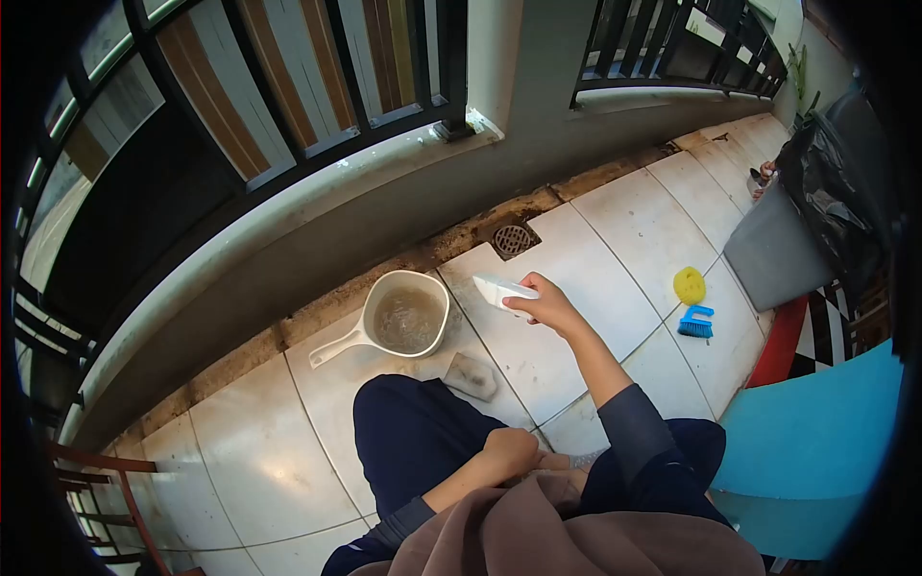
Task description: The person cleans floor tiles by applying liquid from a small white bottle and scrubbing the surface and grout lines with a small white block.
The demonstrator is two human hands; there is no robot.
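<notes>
My right hand [549, 303] is closed around a white object [503, 291] with a pointed end, held above the white floor tiles near the drain. My left hand [511, 452] rests low by my legs with its fingers curled; whether it holds anything is hidden. In front of my knee, a cream dipper [446, 322] with cloudy water in it stands on the tiles, its handle toward the lower left. A flat greyish block [471, 376] lies between the dipper and my knee.
A round drain grate [512, 240] lies along the wall. To the right are a yellow sponge [690, 286], a blue brush [695, 324], a grey bin [783, 248] with a black bag, and a blue surface [816, 422]. A low wall with black railings runs across the far side.
</notes>
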